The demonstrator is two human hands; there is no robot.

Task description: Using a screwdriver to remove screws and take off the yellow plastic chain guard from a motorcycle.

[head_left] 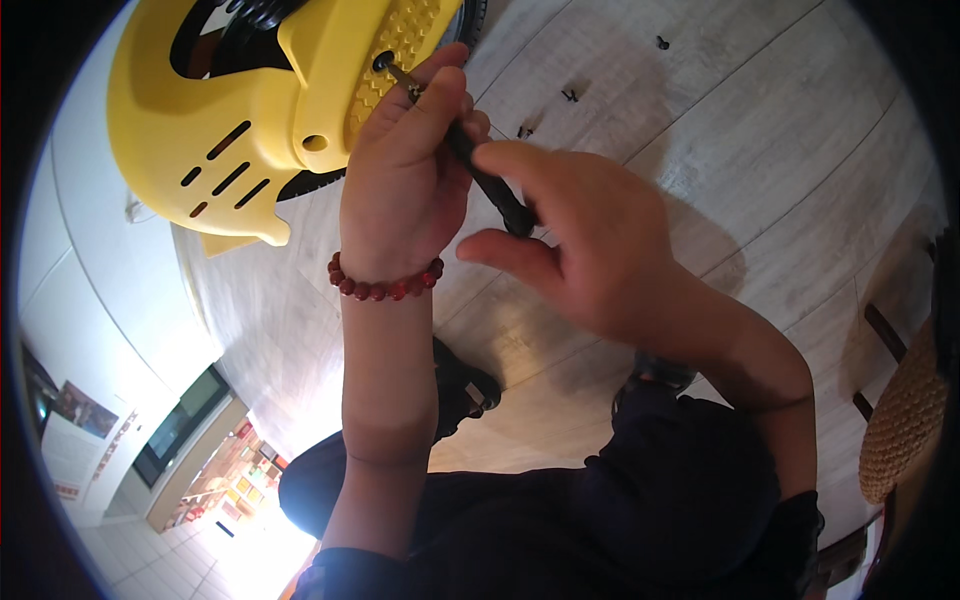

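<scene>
Left hand [405,175] has fingers wrapped round the screwdriver [493,188], top centre, tip at the yellow shell's [250,110] black recess [383,61]; right hand [600,235] fingers half-spread at handle end (contact unclear). Off-axis pushing could slip the tip.

The yellow shell [270,110] looks to be smooth plastic with a satin finish, while its bumpy panel [415,40] is rougher. The tool [490,187] has a matt black handle and a metal shaft (somewhat shiny). Bracelet beads [375,291] are glossy, trousers [690,480] matt cloth, the floor [730,130] smooth and wood-like, the seat [905,430] coarsely woven.
</scene>
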